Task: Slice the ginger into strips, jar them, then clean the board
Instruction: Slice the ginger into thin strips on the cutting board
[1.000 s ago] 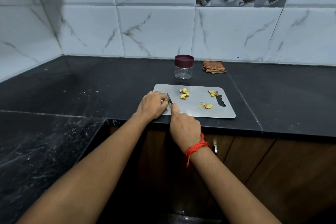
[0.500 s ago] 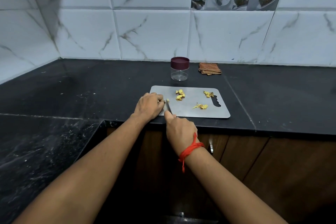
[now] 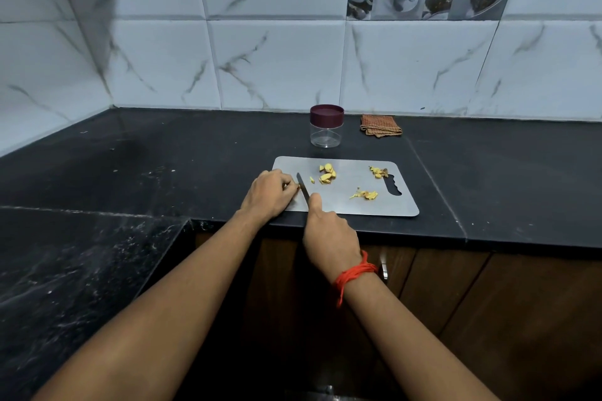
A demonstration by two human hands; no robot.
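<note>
Ginger piece (image 3: pixel 295 186) pinched by left fingers (image 3: pixel 286 182) — right fingers (image 3: pixel 315 201) grip knife (image 3: pixel 303 187); fresh slice (image 3: pixel 311 180) now just beside knife.

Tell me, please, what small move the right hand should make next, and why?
Probably press the knife down through the ginger: the left hand pins it beside the blade, the right hand grips the handle, and the jar is lidded.

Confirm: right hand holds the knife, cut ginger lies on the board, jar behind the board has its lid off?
Wrong on the lid: it is on, not off. The head view shows the dark red lid seated on the jar behind the board. The rest holds: right hand grips the knife, cut ginger lies on the board.
</note>
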